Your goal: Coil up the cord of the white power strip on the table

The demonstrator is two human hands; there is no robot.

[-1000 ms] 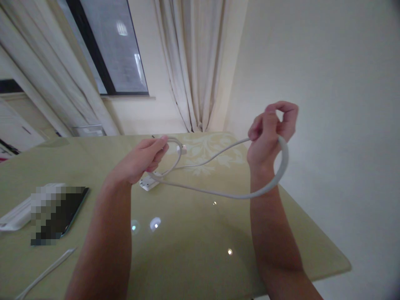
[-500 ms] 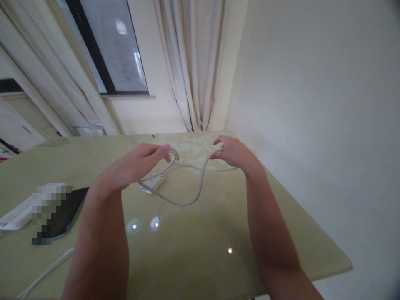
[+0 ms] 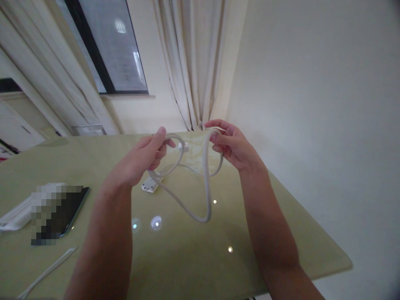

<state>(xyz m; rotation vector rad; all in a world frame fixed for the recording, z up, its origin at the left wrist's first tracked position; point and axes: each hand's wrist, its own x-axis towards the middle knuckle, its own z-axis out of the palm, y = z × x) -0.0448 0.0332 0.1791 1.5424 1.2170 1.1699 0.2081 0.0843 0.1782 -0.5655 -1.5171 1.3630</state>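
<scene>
Green table, one cable, two hands

From my feed, the dark flat phone-like slab on the table is half lost under pixel blocks. A thin white strip runs off the bottom-left edge. My left hand covers part of the white cable.
</scene>
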